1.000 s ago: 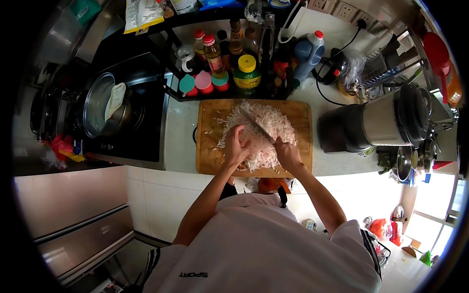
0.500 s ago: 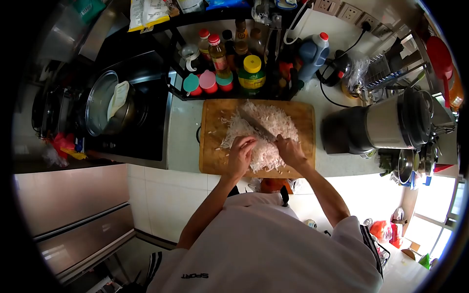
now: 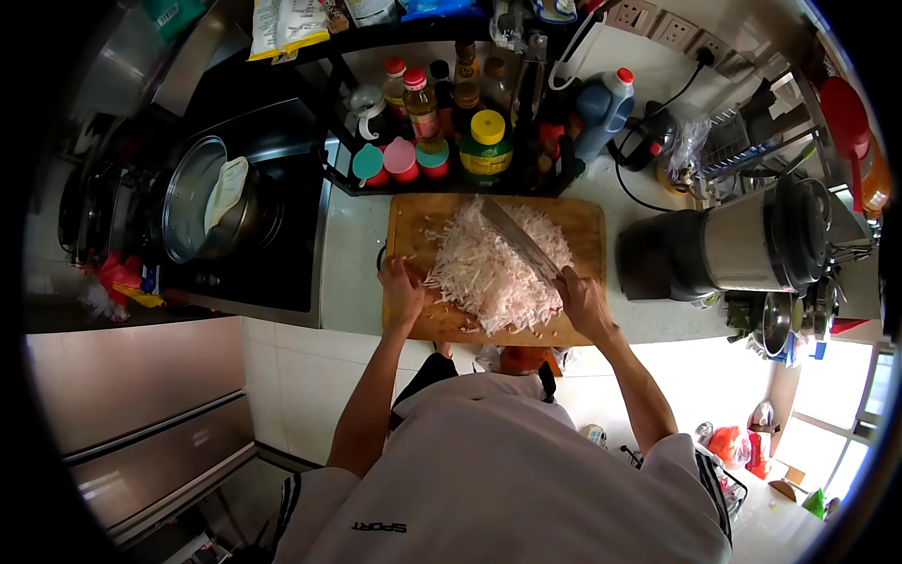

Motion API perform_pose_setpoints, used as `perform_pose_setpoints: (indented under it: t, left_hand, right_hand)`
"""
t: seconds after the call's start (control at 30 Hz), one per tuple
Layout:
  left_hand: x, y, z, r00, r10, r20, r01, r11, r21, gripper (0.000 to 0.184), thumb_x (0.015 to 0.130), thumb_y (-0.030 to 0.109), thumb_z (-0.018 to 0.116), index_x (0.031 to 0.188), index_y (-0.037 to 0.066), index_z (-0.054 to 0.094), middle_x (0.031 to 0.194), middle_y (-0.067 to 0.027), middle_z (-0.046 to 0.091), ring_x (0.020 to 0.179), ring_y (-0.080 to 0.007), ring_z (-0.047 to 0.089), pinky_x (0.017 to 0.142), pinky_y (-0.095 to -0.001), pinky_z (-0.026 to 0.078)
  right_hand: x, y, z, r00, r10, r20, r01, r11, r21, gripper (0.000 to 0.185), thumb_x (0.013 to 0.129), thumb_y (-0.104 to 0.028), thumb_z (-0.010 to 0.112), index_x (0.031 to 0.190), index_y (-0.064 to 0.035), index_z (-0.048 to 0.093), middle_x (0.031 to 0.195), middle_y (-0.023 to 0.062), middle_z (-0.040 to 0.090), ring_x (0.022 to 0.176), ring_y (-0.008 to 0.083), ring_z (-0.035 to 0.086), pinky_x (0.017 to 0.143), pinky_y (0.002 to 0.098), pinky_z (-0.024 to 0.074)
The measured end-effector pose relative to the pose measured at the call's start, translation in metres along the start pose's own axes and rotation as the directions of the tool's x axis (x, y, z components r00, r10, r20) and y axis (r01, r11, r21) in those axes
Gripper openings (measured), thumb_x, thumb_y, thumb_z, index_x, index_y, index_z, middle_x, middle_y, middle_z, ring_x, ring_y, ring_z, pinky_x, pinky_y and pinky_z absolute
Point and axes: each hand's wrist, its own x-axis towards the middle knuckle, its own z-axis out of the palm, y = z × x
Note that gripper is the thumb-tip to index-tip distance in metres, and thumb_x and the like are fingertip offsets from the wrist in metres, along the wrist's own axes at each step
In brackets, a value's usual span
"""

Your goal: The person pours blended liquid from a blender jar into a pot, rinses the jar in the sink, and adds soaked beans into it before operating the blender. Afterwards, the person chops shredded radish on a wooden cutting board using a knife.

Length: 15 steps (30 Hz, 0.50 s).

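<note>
My right hand [image 3: 586,305] is wrapped round the handle of a kitchen knife [image 3: 519,237]. Its blade points up and left across a heap of pale pinkish-white shreds [image 3: 489,282], whose exact kind I cannot make out. Under the heap lies a wooden cutting board [image 3: 406,218], with a few stray shreds scattered about. Near the board's left edge is my left hand [image 3: 402,294], fingers apart and holding nothing, away from the heap.
Left of the counter [image 3: 352,268], a pot [image 3: 178,211] stands on the black stove [image 3: 291,226]. Behind the board is a rack with several bottles and a yellow-lidded jar [image 3: 487,150]. To the right lies a blender [image 3: 742,240]; a blue jug [image 3: 601,117] stands farther back.
My left hand has moved left, from the shreds beside the blade to the board's left edge. The knife and my right hand have shifted slightly right and nearer to me.
</note>
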Motion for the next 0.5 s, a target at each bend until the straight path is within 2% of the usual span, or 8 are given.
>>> perform_pose_setpoints:
  t: [0.03,0.07,0.13,0.23,0.33,0.4,0.43,0.5]
  left_hand:
    - [0.001,-0.008,0.004,0.998,-0.066,-0.015,0.067,0.997,0.048,0.039,0.077,-0.002,0.058,0.115,0.001,0.055,0.115,-0.0171,0.051,0.106,-0.037,0.05,0.088,-0.0421,0.045]
    - [0.001,-0.014,0.008,0.971,-0.133,0.197,0.148,0.987,-0.066,0.041,0.077,-0.002,0.058,0.117,0.0,0.054,0.117,-0.0183,0.05,0.109,-0.0377,0.048,0.09,-0.0426,0.044]
    - [0.006,-0.012,0.008,0.784,-0.164,0.599,0.361,0.905,-0.225,0.044,0.077,-0.002,0.058,0.12,-0.001,0.05,0.12,-0.0207,0.047,0.115,-0.0391,0.043,0.094,-0.0438,0.041]
    - [0.014,-0.003,0.006,0.861,-0.056,0.506,0.248,0.915,-0.319,0.049,0.077,-0.003,0.058,0.124,0.0,0.047,0.127,-0.0229,0.043,0.121,-0.041,0.037,0.099,-0.046,0.037]
    - [0.038,-0.009,0.015,0.962,0.029,0.272,-0.004,0.996,-0.094,0.049,0.077,-0.002,0.058,0.125,-0.002,0.046,0.131,-0.0241,0.04,0.122,-0.0421,0.036,0.101,-0.0467,0.035]
    - [0.057,-0.009,0.02,0.985,0.065,0.161,-0.058,0.997,-0.053,0.049,0.077,-0.002,0.06,0.124,-0.003,0.046,0.131,-0.0252,0.039,0.122,-0.0426,0.036,0.102,-0.0469,0.035]
    - [0.067,-0.009,0.021,0.991,0.084,0.107,-0.082,0.996,-0.028,0.049,0.077,-0.002,0.06,0.124,-0.004,0.046,0.131,-0.0258,0.038,0.121,-0.0429,0.036,0.102,-0.047,0.035]
    - [0.084,-0.021,0.032,0.986,0.135,0.094,-0.14,0.989,0.047,0.05,0.076,-0.002,0.061,0.123,-0.006,0.046,0.131,-0.0264,0.037,0.12,-0.0429,0.036,0.102,-0.0468,0.035]
  right_hand:
    - [-0.004,-0.003,-0.002,1.0,-0.017,-0.024,0.017,1.0,0.011,0.015,0.09,-0.013,0.059,0.09,-0.0003,0.052,0.068,0.0226,0.06,0.061,0.0427,0.059,0.052,0.0477,0.046]
    - [-0.007,-0.008,-0.006,1.0,0.009,-0.021,-0.009,1.0,-0.017,0.014,0.09,-0.013,0.059,0.09,-0.0002,0.053,0.068,0.0221,0.061,0.062,0.0426,0.059,0.052,0.0471,0.0462]
    - [-0.014,-0.018,-0.014,0.998,0.061,-0.016,-0.062,0.995,-0.074,0.013,0.089,-0.012,0.059,0.089,-0.0002,0.053,0.068,0.021,0.061,0.063,0.0422,0.06,0.052,0.046,0.0465]
    - [-0.02,-0.02,-0.019,0.998,-0.001,-0.058,-0.009,0.986,-0.167,0.011,0.089,-0.012,0.06,0.091,-0.0019,0.055,0.069,0.0186,0.062,0.062,0.0393,0.061,0.051,0.0444,0.0464]
    - [-0.01,-0.011,-0.02,0.998,-0.052,-0.04,0.04,0.966,-0.256,0.017,0.089,-0.014,0.059,0.102,-0.0032,0.058,0.066,0.017,0.062,0.059,0.0366,0.061,0.049,0.0446,0.0457]
    - [0.01,-0.003,-0.022,0.992,-0.12,-0.034,0.102,0.936,-0.336,0.021,0.089,-0.015,0.057,0.107,-0.0035,0.058,0.064,0.0169,0.061,0.058,0.0361,0.061,0.049,0.045,0.0454]
    - [0.02,-0.004,-0.029,0.995,-0.098,0.032,0.104,0.931,-0.349,0.023,0.092,-0.017,0.049,0.111,-0.0058,0.055,0.072,0.0168,0.062,0.061,0.0375,0.061,0.052,0.0474,0.0471]
    - [0.044,0.011,-0.025,0.991,-0.08,0.112,0.118,0.913,-0.391,0.029,0.091,-0.015,0.048,0.119,-0.0074,0.054,0.076,0.0168,0.063,0.062,0.0381,0.06,0.054,0.0487,0.0469]
